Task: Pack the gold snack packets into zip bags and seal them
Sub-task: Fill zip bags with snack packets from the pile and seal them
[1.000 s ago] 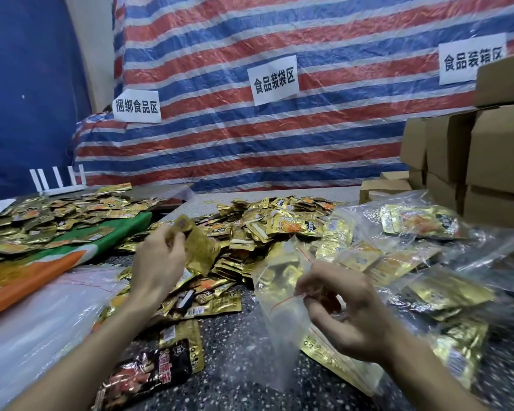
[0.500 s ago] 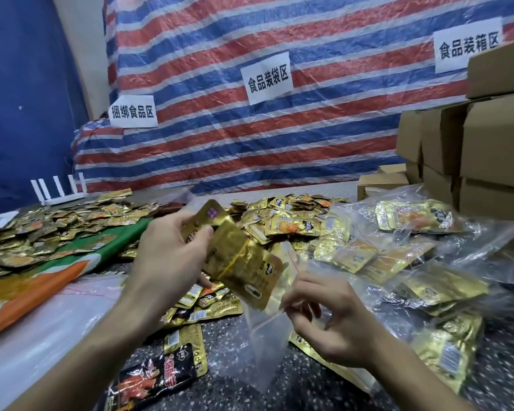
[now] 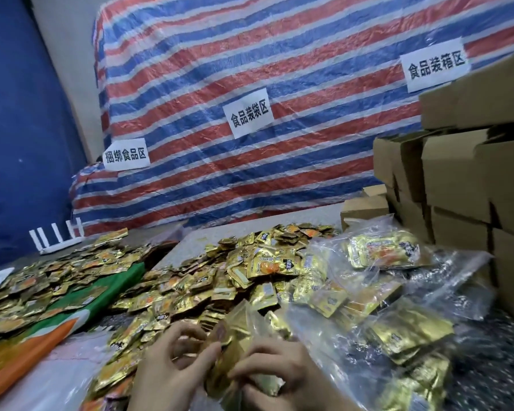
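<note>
Soft, flat, fairly dim light fills your view; shadows are faint. Motion blur smears your left hand (image 3: 172, 372), right hand (image 3: 279, 369) and the gold snack packet (image 3: 238, 342) and zip bag (image 3: 244, 308) between them at 6 o'clock. Glare sparkles on the filled bags (image 3: 398, 315) at 4 o'clock. The cardboard boxes (image 3: 472, 173) lean and bow at 3 o'clock, near the edge.

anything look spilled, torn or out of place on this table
Nothing looks damaged. The loose gold packets lie in an untidy heap, some spread over the green and orange sheet on the left, and filled zip bags lie beside the cardboard boxes on the right. It reads as working clutter.
</note>
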A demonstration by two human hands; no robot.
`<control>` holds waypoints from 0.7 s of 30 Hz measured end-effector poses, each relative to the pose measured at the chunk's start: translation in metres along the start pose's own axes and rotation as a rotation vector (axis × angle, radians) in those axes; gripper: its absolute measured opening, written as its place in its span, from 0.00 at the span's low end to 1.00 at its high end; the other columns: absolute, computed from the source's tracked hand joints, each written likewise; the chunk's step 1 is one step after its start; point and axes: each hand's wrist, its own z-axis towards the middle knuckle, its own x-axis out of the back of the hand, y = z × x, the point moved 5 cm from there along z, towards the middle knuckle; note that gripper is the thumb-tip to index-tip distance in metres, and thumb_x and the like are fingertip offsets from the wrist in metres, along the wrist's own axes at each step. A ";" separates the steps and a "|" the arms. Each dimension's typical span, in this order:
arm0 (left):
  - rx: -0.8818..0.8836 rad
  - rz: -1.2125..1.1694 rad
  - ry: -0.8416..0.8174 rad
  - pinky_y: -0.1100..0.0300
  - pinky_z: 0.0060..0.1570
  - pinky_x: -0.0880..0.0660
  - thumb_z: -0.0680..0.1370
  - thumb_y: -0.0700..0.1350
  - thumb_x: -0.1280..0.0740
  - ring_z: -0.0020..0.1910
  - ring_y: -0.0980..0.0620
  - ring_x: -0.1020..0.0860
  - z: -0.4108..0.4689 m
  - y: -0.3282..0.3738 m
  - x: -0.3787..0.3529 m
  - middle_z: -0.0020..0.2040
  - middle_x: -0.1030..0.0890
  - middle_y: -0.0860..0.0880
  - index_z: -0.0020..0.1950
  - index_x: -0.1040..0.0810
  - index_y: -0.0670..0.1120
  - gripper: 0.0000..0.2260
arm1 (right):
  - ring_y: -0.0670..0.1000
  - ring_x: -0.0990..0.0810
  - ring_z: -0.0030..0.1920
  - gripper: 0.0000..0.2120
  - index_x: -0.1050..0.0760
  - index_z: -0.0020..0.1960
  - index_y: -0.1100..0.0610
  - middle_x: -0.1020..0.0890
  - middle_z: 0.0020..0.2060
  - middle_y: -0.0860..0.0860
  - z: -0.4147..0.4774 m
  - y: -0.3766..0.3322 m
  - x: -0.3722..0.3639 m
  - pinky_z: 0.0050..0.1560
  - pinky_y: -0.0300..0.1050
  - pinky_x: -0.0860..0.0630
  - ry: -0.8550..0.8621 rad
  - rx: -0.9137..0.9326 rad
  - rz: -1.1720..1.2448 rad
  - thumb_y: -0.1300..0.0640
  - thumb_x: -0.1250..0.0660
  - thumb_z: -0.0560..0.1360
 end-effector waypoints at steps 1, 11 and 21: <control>0.003 -0.030 0.014 0.65 0.30 0.22 0.64 0.34 0.21 0.31 0.50 0.17 0.000 -0.001 0.001 0.34 0.16 0.42 0.42 0.20 0.40 0.12 | 0.46 0.17 0.53 0.07 0.14 0.51 0.54 0.16 0.46 0.50 0.000 0.001 -0.001 0.62 0.49 0.22 -0.004 -0.012 0.018 0.59 0.26 0.74; -0.433 -0.190 0.207 0.55 0.42 0.17 0.78 0.42 0.38 0.43 0.43 0.15 0.011 0.017 0.030 0.53 0.16 0.45 0.54 0.22 0.47 0.08 | 0.49 0.19 0.47 0.02 0.19 0.49 0.61 0.20 0.48 0.52 0.004 -0.005 0.016 0.49 0.44 0.21 0.295 0.075 0.088 0.64 0.30 0.77; -0.026 0.659 0.033 0.46 0.61 0.25 0.77 0.45 0.28 0.59 0.48 0.23 0.104 -0.108 0.060 0.63 0.23 0.47 0.66 0.26 0.47 0.18 | 0.54 0.18 0.52 0.05 0.19 0.45 0.62 0.19 0.48 0.52 0.004 0.001 0.020 0.49 0.45 0.22 0.320 0.008 0.046 0.61 0.32 0.77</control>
